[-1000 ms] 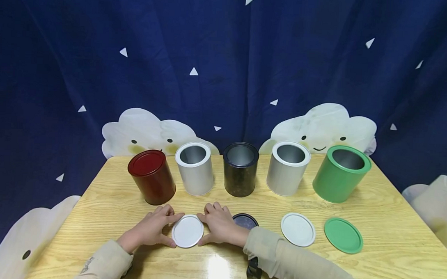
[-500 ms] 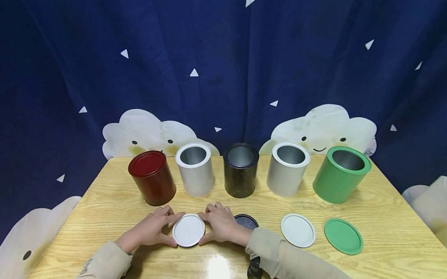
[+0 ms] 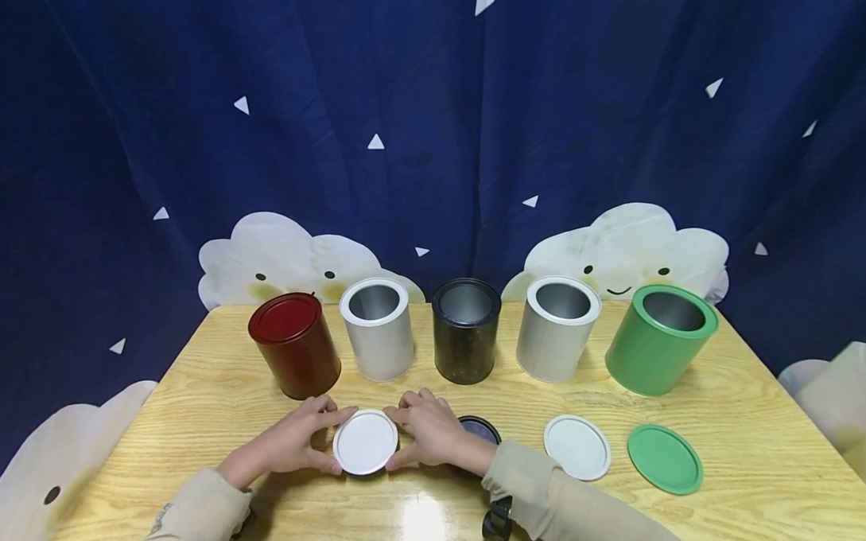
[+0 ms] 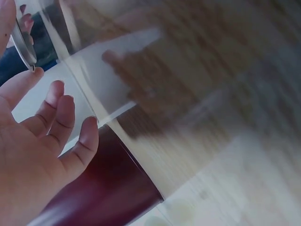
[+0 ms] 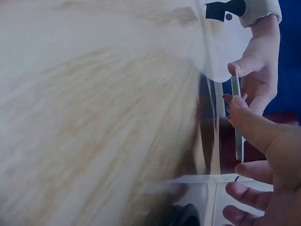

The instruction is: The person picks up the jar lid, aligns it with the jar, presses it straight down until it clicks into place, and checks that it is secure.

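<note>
My left hand and right hand hold a round white lid between them, each with thumb and forefinger at its rim. Both wrist views catch this lid edge-on, its thin rim raised over the table. The other fingers of my left hand spread loosely, near the dark red can. Behind the lid stands an open white can. A black lid lies beside my right wrist, partly hidden by it.
The dark red can has its lid on. Open cans stand along the back: black, another white one and green. A second white lid and a green lid lie at right on the wooden table.
The white lid has come up off the table between both hands, rising slightly in the head view. Both hands have moved with it. The cans and other lids stay put.
</note>
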`<move>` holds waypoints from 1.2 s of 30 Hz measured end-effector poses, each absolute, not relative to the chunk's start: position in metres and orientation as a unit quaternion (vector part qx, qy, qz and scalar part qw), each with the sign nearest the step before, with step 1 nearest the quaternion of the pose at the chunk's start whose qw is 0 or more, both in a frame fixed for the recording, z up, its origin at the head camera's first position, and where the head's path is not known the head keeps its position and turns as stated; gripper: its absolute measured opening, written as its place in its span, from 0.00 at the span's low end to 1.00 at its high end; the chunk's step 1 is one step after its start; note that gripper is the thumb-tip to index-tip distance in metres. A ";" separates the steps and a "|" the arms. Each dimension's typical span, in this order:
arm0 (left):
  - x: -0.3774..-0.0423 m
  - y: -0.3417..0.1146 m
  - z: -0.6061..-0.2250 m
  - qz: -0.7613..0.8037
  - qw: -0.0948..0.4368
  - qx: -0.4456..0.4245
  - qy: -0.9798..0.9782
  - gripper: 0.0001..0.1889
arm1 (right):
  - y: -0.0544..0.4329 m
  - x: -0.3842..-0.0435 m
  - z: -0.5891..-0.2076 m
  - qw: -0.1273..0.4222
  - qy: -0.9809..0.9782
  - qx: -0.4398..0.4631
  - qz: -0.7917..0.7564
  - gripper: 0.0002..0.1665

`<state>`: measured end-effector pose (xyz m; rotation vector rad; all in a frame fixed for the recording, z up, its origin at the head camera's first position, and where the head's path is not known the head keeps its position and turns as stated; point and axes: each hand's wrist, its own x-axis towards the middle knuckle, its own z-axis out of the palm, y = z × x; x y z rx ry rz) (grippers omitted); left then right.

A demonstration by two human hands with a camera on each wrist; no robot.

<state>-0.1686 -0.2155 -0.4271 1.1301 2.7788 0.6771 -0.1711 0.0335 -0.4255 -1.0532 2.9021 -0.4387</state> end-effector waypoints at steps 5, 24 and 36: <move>-0.169 -0.216 -0.425 0.232 0.030 0.371 0.899 0.40 | 0.036 -0.172 -0.425 0.012 0.923 -0.345 -0.167 0.43; -0.171 -0.217 -0.413 0.270 0.007 0.393 0.879 0.38 | 0.044 -0.174 -0.416 -0.009 0.897 -0.371 -0.240 0.43; -0.171 -0.219 -0.402 0.294 -0.025 0.399 0.868 0.37 | 0.047 -0.177 -0.406 -0.022 0.874 -0.393 -0.285 0.44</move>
